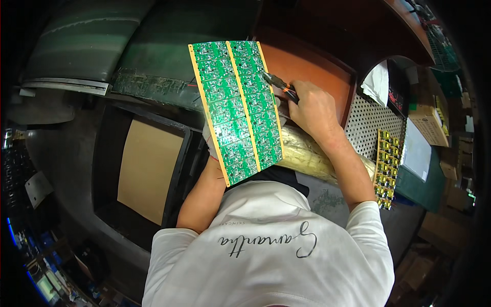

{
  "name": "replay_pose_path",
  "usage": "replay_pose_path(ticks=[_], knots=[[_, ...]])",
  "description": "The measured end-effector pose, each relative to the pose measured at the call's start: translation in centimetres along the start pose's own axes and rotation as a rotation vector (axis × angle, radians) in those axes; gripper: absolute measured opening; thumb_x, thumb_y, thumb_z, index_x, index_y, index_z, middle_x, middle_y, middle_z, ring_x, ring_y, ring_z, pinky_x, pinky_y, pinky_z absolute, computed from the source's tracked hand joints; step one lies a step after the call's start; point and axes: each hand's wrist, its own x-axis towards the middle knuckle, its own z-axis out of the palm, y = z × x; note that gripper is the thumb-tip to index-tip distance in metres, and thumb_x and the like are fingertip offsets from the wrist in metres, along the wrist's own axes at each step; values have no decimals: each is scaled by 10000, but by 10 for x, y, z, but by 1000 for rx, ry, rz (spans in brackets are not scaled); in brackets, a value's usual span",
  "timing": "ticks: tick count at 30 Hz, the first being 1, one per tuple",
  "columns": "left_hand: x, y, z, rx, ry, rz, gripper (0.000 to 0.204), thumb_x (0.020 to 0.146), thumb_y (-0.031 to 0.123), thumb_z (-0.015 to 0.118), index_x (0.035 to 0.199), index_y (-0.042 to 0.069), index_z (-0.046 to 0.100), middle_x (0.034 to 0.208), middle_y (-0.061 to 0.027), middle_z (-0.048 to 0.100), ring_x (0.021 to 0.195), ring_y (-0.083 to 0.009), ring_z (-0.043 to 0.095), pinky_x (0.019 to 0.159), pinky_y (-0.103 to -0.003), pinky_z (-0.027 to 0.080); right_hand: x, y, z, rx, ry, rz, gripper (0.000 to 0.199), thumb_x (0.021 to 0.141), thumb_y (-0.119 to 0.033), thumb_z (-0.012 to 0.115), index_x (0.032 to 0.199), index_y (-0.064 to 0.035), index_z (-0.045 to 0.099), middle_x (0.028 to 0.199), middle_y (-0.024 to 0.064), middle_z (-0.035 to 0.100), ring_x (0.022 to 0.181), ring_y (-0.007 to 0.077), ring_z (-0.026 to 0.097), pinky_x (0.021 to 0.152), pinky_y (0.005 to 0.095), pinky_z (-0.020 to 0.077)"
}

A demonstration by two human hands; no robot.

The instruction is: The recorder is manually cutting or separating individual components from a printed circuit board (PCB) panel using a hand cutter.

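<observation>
A tall green circuit board panel (223, 110) with yellow edge strips and a yellow middle strip is held up in front of me, tilted. It is divided into many small boards, with solder points and components on the face toward me. My left hand (207, 137) is behind its left side, in what looks like a pale glove, holding the panel; its fingers are mostly hidden. My right hand (313, 108) is closed around side cutters (279, 83) with black and orange handles. The cutters' jaws touch or sit just over the panel's upper right edge; which one I cannot tell.
A black crate (176, 169) with a brown cardboard sheet (151, 171) stands at left. Beyond the panel lie a green worktop (153, 87) and a reddish-brown tray (312, 66). At right are a perforated metal plate (365, 120), another populated board (387, 169) and cardboard boxes (428, 120).
</observation>
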Motion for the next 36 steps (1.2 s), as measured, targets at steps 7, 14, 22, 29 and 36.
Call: replay_pose_path(ticks=[7, 14, 22, 29, 36], knots=[[2, 6, 3, -161, 328, -125, 774, 1122, 606, 518, 1690, 87, 438, 1626, -205, 578, 1424, -375, 639, 1174, -579, 565, 5, 13, -1, -36, -20, -55, 239, 865, -105, 765, 1096, -45, 748, 985, 175, 765, 906, 421, 747, 815, 522, 615], [2, -3, -23, -182, 69, -68, 730, 1132, 562, 539, 1684, 91, 457, 1613, -208, 595, 1408, -387, 652, 1151, -593, 581, 20, 14, 3, 30, -25, -18, 219, 878, -120, 747, 1080, -37, 738, 984, 195, 756, 920, 435, 740, 822, 540, 607], [5, 1, -13, -210, 131, -77, 689, 1147, 522, 531, 1681, 91, 464, 1584, -211, 620, 1375, -389, 677, 1126, -582, 603, 31, 9, -4, -43, -21, -16, 191, 885, -117, 724, 1043, -10, 730, 967, 218, 757, 928, 447, 741, 822, 555, 599], [5, 0, 7, 2, 0, 1, 768, 1113, 587, 544, 1685, 84, 451, 1577, -209, 622, 1378, -384, 674, 1133, -576, 598, 31, 4, -1, -23, -25, -8, 164, 889, -119, 706, 1013, -13, 720, 956, 218, 762, 901, 445, 745, 806, 560, 599], [3, 4, 9, -2, 101, -51, 767, 1109, 565, 542, 1699, 88, 433, 1594, -201, 608, 1401, -386, 658, 1159, -570, 579, 30, 3, -3, -41, -121, 61, 190, 892, -128, 715, 1044, -15, 726, 979, 216, 763, 920, 437, 746, 811, 551, 601]])
